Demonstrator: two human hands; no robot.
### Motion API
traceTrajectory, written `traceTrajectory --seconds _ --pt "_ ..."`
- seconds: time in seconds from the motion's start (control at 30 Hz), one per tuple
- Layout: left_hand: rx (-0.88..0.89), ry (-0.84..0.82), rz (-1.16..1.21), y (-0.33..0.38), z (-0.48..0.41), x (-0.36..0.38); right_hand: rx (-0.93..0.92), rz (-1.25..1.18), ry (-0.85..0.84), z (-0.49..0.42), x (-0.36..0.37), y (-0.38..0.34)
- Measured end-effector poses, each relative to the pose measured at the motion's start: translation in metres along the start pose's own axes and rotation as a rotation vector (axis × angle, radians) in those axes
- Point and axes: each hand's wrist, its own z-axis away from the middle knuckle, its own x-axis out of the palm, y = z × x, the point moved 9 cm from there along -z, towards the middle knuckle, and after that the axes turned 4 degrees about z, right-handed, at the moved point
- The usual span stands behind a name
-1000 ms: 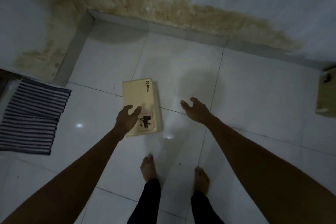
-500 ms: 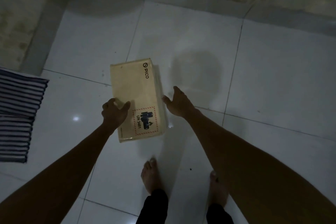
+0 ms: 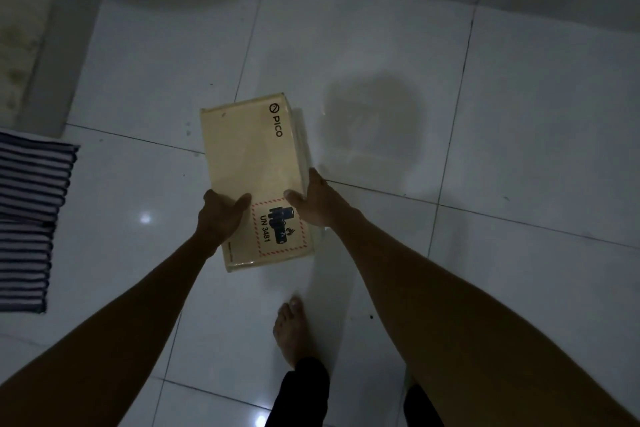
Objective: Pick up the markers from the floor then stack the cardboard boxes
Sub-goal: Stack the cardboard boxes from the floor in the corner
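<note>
A tan cardboard box (image 3: 247,156) printed "PICO", with a red-bordered "UN 3481" label, lies on the white tiled floor at the middle of the view. My left hand (image 3: 220,217) grips its left edge near the near end, thumb on top. On the right edge, my right hand (image 3: 313,201) grips the box too, thumb on the top face. No markers are in view.
A striped mat (image 3: 29,218) lies at the left. Stained walls (image 3: 24,28) and a grey skirting meet in a corner at the upper left. My bare left foot (image 3: 291,329) stands just behind the box. White floor tiles (image 3: 519,114) spread to the right.
Both hands have closed in from beside the box and now grip its two long edges. The view has come closer to the box, and the second box at the right edge is out of sight.
</note>
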Motion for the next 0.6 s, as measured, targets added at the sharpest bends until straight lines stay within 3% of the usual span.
traceTrajectory --seconds 0.17,0.3,0.53,0.6 --pt "0.055 0.029 0.052 0.015 0.028 0.019 0.093 -0.287 0.014 -0.003 0.013 0.020" --pt "0.005 -0.011 0.165 0.019 0.060 0.038 0.113 -0.376 0.080 0.013 0.006 0.055" --pt "0.029 -0.104 0.323 0.044 0.116 0.071 0.178 -0.619 0.304 0.109 -0.057 0.074" --pt "0.056 -0.115 0.389 0.051 0.130 0.079 0.210 -0.594 0.371 0.126 -0.076 0.085"
